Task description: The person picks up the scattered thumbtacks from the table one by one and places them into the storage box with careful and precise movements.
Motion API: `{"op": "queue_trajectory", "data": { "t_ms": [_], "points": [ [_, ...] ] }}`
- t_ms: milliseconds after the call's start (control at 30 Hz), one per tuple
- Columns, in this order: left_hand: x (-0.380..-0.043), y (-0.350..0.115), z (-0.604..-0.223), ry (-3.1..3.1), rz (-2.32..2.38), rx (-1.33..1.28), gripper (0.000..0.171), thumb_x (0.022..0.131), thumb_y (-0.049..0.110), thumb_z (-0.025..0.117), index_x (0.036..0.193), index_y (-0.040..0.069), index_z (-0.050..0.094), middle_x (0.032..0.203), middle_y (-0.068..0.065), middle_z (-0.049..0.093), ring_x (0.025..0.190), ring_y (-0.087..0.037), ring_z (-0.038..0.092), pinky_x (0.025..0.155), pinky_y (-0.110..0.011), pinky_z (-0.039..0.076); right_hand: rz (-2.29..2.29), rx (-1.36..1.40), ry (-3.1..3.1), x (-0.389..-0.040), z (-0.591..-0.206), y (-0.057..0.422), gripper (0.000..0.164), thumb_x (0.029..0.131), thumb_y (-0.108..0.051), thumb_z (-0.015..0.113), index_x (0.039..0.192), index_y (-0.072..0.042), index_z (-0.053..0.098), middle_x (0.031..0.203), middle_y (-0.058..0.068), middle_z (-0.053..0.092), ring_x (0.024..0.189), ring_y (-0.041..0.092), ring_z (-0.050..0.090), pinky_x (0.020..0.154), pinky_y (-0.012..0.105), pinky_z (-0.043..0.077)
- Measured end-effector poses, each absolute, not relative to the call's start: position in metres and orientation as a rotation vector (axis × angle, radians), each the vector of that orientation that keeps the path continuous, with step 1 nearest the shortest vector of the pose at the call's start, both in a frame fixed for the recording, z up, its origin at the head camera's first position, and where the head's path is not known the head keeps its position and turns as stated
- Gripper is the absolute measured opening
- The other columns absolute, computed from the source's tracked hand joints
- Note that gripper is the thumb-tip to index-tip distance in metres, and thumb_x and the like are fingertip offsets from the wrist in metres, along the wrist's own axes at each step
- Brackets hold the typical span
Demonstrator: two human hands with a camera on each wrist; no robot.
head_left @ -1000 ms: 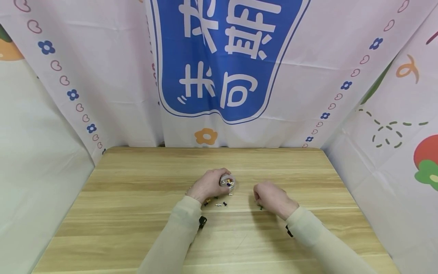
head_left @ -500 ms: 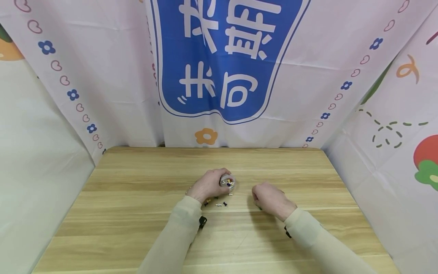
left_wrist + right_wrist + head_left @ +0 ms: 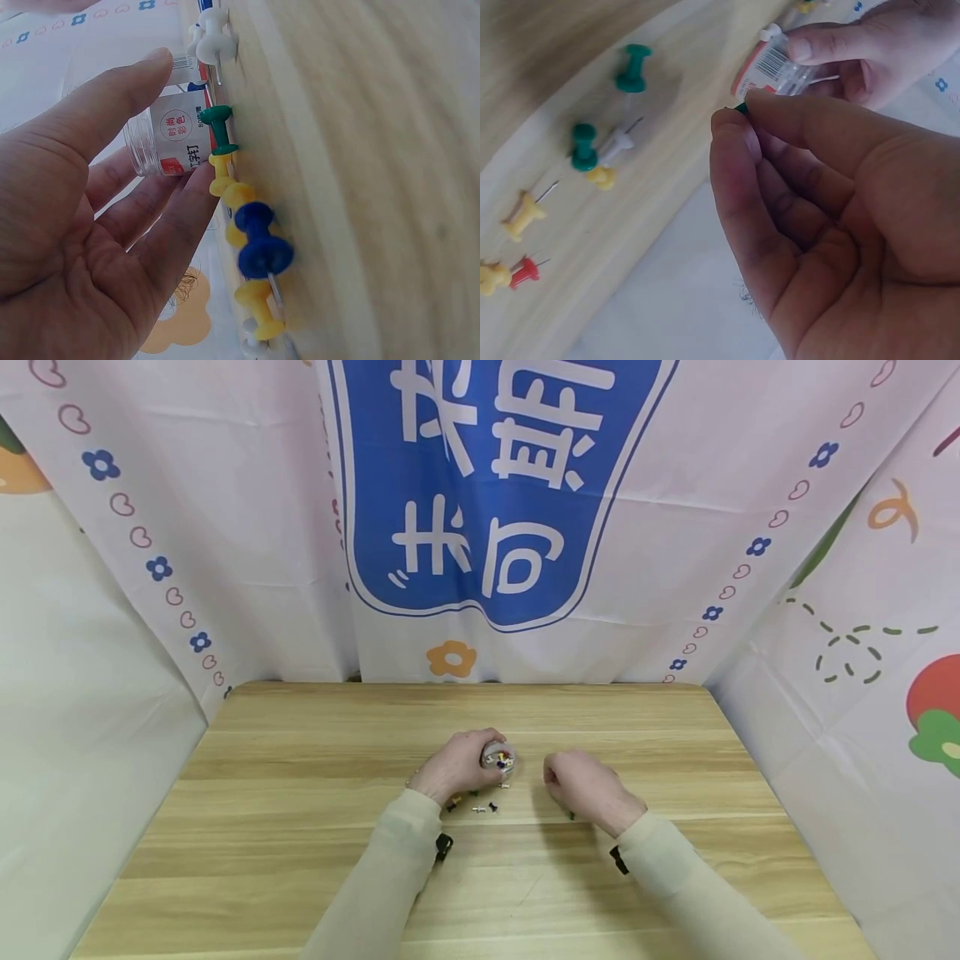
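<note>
My left hand (image 3: 459, 763) holds a small clear jar (image 3: 142, 142) by its sides, thumb on one side and fingers on the other. Coloured push pins lie inside the jar, visible through its top in the head view. Just right of it, my right hand (image 3: 588, 787) is raised a little over the table. Between its thumb and index fingertip it pinches a green push pin (image 3: 741, 108), mostly covered by the fingers. Beside the left hand lie loose pins, among them a blue push pin (image 3: 262, 244) and a green one (image 3: 218, 129).
Under the right hand more push pins lie on the wooden table (image 3: 300, 860), including a red pin (image 3: 525, 272) and a yellow pin (image 3: 523, 216). A printed curtain (image 3: 285, 568) hangs behind the table's back edge, with more cloth at both sides.
My right hand has shifted left, closer to the jar, with the green push pin between its fingertips. The left hand and the jar have stayed in place.
</note>
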State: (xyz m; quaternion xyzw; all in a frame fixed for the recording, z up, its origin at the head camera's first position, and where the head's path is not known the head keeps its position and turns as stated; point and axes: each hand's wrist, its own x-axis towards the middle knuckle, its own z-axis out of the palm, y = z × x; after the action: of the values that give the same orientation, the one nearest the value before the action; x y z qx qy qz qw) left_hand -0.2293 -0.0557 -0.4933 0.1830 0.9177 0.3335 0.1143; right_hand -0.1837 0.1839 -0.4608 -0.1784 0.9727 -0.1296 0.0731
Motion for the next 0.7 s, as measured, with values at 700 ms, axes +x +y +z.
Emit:
{"op": "queue_trajectory", "data": {
  "t_ms": [700],
  "points": [
    [-0.230,-0.056,-0.493,2.692,0.985,0.549,0.051,0.100,0.017,0.094,0.147,0.013,0.075,0.134,-0.011,0.083,0.116,-0.027,0.076,0.112,-0.053,0.065,-0.725,-0.512,2.952,-0.205,-0.460,0.161,0.007,0.107,-0.003,0.081,0.111,-0.004,0.086,0.108,0.011,0.089,0.092,0.018,0.081,0.091,0.041,0.072]
  ]
}}
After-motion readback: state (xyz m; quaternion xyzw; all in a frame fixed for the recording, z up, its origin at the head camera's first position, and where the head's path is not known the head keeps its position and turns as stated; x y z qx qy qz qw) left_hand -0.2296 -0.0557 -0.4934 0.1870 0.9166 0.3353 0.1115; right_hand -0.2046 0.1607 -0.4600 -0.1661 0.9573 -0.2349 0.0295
